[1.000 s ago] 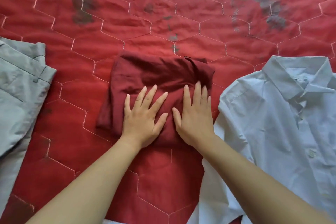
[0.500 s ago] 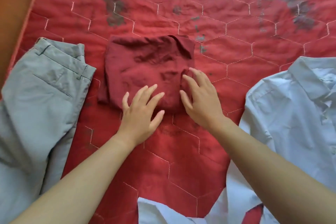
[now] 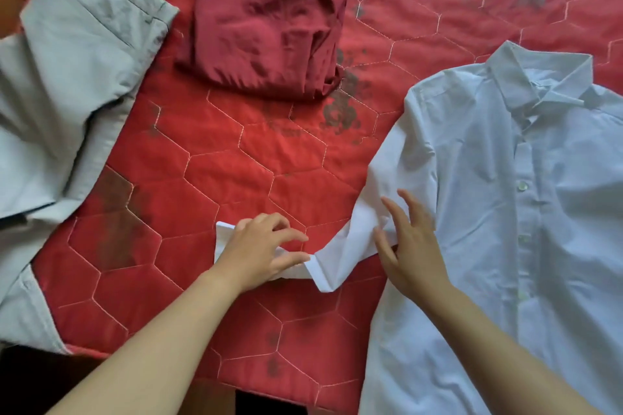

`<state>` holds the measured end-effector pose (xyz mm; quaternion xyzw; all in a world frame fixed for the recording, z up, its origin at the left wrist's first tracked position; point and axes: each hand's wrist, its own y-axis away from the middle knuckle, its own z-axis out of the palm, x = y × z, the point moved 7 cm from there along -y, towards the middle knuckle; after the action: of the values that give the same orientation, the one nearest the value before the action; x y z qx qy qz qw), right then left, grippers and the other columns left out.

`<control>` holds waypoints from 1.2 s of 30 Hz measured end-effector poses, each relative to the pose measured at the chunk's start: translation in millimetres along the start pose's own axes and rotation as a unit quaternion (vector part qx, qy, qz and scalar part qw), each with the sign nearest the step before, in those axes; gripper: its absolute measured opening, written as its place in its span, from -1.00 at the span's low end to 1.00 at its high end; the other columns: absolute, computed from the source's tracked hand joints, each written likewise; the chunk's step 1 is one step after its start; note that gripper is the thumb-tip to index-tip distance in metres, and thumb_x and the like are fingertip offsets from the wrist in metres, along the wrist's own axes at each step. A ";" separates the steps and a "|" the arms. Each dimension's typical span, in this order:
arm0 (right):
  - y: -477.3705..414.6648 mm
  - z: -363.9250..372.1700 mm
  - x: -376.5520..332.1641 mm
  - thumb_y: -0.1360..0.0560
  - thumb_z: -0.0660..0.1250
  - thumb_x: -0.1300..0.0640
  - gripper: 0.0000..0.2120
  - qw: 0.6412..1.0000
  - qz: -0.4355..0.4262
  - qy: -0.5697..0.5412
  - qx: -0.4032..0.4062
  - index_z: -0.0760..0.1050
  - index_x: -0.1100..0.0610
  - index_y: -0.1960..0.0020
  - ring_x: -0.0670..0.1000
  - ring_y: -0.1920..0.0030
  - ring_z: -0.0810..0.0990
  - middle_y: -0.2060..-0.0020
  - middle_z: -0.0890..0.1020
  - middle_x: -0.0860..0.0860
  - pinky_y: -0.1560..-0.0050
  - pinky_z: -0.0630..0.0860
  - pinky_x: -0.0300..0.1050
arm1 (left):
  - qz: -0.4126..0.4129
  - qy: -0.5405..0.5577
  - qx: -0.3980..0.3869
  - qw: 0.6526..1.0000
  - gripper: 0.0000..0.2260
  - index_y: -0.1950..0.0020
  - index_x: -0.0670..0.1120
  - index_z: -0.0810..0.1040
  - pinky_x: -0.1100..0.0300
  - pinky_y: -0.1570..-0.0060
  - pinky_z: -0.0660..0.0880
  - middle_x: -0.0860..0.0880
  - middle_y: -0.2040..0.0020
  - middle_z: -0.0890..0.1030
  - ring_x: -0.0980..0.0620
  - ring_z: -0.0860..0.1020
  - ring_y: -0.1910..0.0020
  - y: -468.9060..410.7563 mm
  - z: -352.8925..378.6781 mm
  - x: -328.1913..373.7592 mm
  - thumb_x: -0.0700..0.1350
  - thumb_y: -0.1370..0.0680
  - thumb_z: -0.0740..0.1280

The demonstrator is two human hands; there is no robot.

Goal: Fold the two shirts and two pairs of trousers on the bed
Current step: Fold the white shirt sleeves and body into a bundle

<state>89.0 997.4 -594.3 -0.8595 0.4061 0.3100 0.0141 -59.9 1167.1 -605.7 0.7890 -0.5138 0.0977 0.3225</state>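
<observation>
Pinching the sleeve [image 3: 340, 256] of the pale shirt [image 3: 488, 178], left hand [image 3: 259, 248] grip narrow; right hand [image 3: 411, 246] splayed wide.

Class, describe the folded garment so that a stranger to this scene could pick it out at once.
Find the red quilted bedspread. Towards its far side, between grey trousers on the left and a pale blue shirt on the right, lies a dark red garment. It alone is folded into a compact block.
</observation>
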 end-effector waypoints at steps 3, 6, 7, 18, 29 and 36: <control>6.6 7.6 3.7 -0.54 0.22 0.02 -0.52 1.000 0.007 -0.005 -0.005 0.26 0.04 -0.43 0.04 -0.42 0.20 -0.47 0.19 0.04 -0.28 0.33 0.01 | 0.030 0.010 -0.024 0.999 -0.68 -0.13 0.28 0.55 0.16 -0.14 0.15 0.20 0.00 0.38 0.21 0.32 -0.05 4.2 12.0 9.0 0.31 -0.41 0.28; 10.8 7.0 5.5 -0.57 0.18 0.01 -0.49 1.000 0.018 -0.020 0.009 0.15 -0.03 -0.48 -0.09 -0.44 0.11 -0.48 0.18 -0.02 -0.31 0.21 -0.14 | 0.057 -0.007 -0.024 0.998 -0.78 -0.03 0.14 0.59 0.19 -0.07 0.23 0.15 -0.02 0.48 0.12 0.41 -0.07 7.5 16.4 21.2 0.19 -0.47 0.31; 13.5 6.1 4.4 -0.57 0.16 0.02 -0.48 0.999 0.026 -0.027 0.012 0.11 -0.05 -0.49 -0.11 -0.44 0.10 -0.48 0.18 -0.04 -0.31 0.17 -0.19 | 0.052 0.017 -0.012 0.998 -0.83 0.03 0.07 0.59 0.16 -0.06 0.32 0.13 0.02 0.53 0.09 0.46 -0.03 10.4 12.3 23.9 0.12 -0.49 0.33; 12.1 18.7 -74.5 -0.53 0.21 0.02 -0.55 0.998 0.011 0.057 0.014 0.32 0.09 -0.40 0.11 -0.41 0.25 -0.42 0.30 0.09 -0.38 0.18 0.06 | -0.058 -0.143 0.253 0.955 -0.81 0.17 -0.09 0.57 0.05 0.29 0.41 -0.06 0.29 0.59 -0.18 0.57 0.30 73.0 -119.5 -36.4 -0.03 -0.50 0.23; -31.8 45.1 -102.3 -0.28 0.52 0.14 -0.49 0.991 -0.084 0.079 0.062 0.49 0.18 -0.19 0.24 -0.30 0.39 -0.29 0.44 0.16 -0.20 0.40 0.17 | -0.125 0.035 0.133 0.983 -0.82 -0.03 0.10 0.42 0.12 0.20 0.41 0.12 0.07 0.56 -0.03 0.55 0.08 52.6 -69.8 -94.4 0.12 -0.48 0.25; -62.9 37.5 -112.0 -0.45 0.36 0.28 -0.94 0.989 -0.130 0.069 0.026 0.60 0.25 0.11 0.21 0.10 0.59 0.13 0.66 0.13 -0.10 0.38 0.11 | -0.115 -0.025 0.082 0.990 -0.83 0.20 0.06 0.56 0.15 0.31 0.40 0.10 0.28 0.57 0.05 0.56 0.21 69.9 -94.4 -110.4 0.14 -0.40 0.38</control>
<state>60.4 1127.1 -578.0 -0.9238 0.2985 0.2346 0.0491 -154.3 1288.7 -557.8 0.8688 -0.4175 0.0820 0.2533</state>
